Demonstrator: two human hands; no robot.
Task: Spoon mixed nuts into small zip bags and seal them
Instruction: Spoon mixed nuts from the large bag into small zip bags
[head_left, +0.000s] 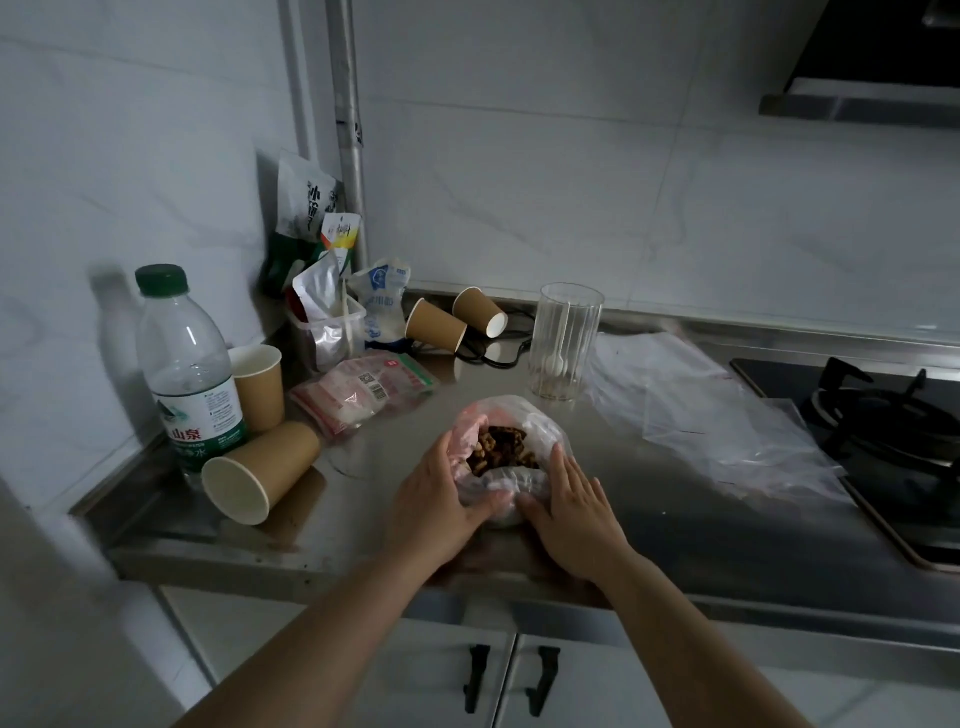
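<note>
A clear plastic bag of mixed nuts (501, 447) stands open-mouthed on the steel counter, brown nuts showing at its top. My left hand (439, 493) cups the bag's left side with fingers curled round the plastic. My right hand (566, 499) lies against its right side with fingers fairly straight, and its thumb meets the left thumb at the bag's front. A white plastic spoon (557, 353) stands inside a tall clear glass (565, 340) behind the bag. A pack of small zip bags (363, 392) lies flat to the left. Loose clear bags (696, 410) are spread to the right.
A water bottle (184, 364) and brown paper cups, one upright (258, 384) and one tipped (260, 470), crowd the left. Two more tipped cups (457, 319) and snack packets (332, 280) sit at the back. A gas hob (883, 431) lies at right. The counter edge (363, 577) runs below my hands.
</note>
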